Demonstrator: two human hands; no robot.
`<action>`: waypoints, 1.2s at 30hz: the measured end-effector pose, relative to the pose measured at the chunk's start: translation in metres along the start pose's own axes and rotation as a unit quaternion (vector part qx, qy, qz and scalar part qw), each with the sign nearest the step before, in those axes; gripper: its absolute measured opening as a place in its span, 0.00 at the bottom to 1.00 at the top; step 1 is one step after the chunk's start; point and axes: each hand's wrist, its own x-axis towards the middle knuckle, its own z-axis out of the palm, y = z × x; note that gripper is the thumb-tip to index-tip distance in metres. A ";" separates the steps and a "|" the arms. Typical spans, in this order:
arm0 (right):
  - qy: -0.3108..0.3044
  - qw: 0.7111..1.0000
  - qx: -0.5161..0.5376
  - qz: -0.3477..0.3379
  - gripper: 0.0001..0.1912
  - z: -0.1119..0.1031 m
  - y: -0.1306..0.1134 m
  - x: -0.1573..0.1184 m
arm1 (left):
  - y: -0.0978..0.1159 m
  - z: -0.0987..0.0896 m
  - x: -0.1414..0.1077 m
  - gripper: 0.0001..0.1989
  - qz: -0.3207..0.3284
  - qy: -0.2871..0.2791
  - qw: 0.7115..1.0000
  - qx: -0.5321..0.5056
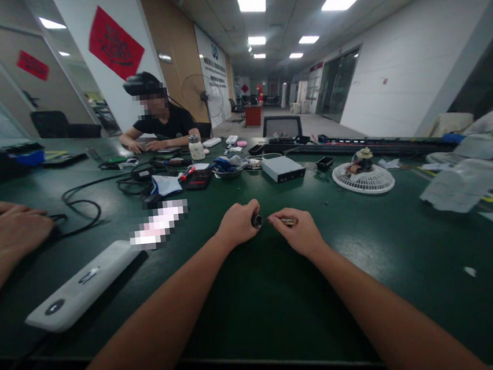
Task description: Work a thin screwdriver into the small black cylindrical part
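My left hand [238, 225] is closed around a small dark cylinder [257, 221]. Its round end, with a shiny rim, faces right. Just across from it, my right hand [297, 231] pinches a slim, brownish pen-like tool [289, 221]. The tool's thin tip points left at the cylinder's end; whether the two touch, I cannot tell. Both hands are held over the green table [257, 300]. Most of the cylinder is hidden in my left fist, and part of the tool lies behind my right fingers.
A long white device [82, 288] lies left of my arm, near another person's hands [15, 230]. Ahead are a grey box [283, 168] and a white round fan grille [363, 179]. Clear plastic bags [462, 184] lie right. A person [164, 120] sits across the table.
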 end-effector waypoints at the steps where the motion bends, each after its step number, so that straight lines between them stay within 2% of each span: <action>1: -0.003 1.000 0.005 -0.006 0.08 0.000 0.000 0.000 | 0.000 0.001 0.000 0.07 0.001 0.001 1.000 -0.001; 4: -0.043 0.998 0.035 -0.025 0.08 0.001 -0.001 -0.001 | -0.002 0.002 0.000 0.07 0.003 0.001 1.000 -0.001; 9: -0.079 0.996 0.028 -0.001 0.09 0.001 0.001 -0.001 | -0.003 0.001 0.000 0.08 0.006 0.006 1.000 0.010; 16: -0.052 0.998 -0.014 -0.014 0.08 -0.004 -0.006 0.001 | 0.002 0.001 0.000 0.07 0.012 0.004 1.000 0.014; 18: -0.043 0.999 0.016 0.018 0.08 -0.005 -0.008 0.001 | 0.004 0.000 0.000 0.07 0.017 0.004 1.000 0.011; 22: 0.001 0.988 0.095 0.124 0.10 -0.002 -0.004 0.002 | 0.008 0.000 0.001 0.08 0.014 -0.002 1.000 0.006; 28: 0.075 0.968 0.135 0.196 0.11 0.000 0.010 0.006 | 0.005 0.000 0.001 0.12 -0.018 -0.024 0.999 0.016; 31: 0.085 0.965 0.149 0.200 0.12 -0.003 0.013 0.007 | 0.002 -0.001 0.001 0.12 -0.026 -0.022 0.999 0.014; 36: 0.052 0.969 0.166 0.176 0.12 -0.002 0.008 0.005 | 0.002 0.000 0.001 0.11 -0.019 -0.018 1.000 0.010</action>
